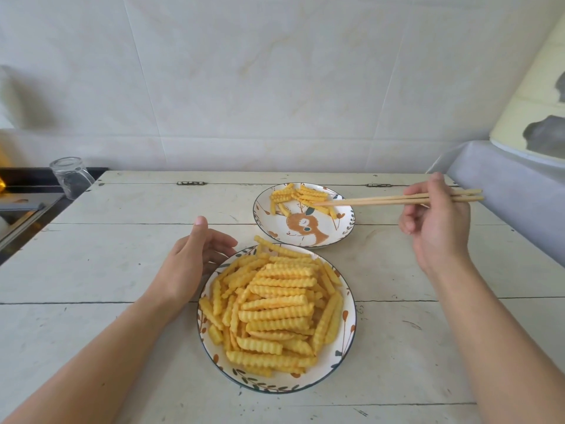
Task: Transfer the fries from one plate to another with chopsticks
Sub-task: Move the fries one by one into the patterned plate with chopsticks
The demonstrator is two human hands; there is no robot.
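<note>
Nearest the front edge of the white plank worktop (107,240), about midway along it, sits the near plate (347,341), round with a dark rim and leaf pattern, heaped with crinkle-cut fries (275,307). One fry juts past its far rim toward the second plate.

The left hand (191,264) rests at the near plate's far-left rim, fingers loosely curved and relaxed, thumb pointing up, holding nothing; whether the fingertips actually touch the rim cannot be told.

Farther back and toward the right lies the far plate (305,237), with the same dark rim and a brown animal drawing in its middle. The two plates lie just beside each other. A small cluster of fries (298,195) lies on the far plate's back half.

The right hand (434,221) hovers toward the worktop's right edge, fingers curled around a pair of wooden chopsticks (367,201). The chopsticks reach leftward, almost level, their tips close together over the far plate at the cluster of fries.

At the worktop's far-left corner a clear glass jar (72,177) leans tilted at the edge.
</note>
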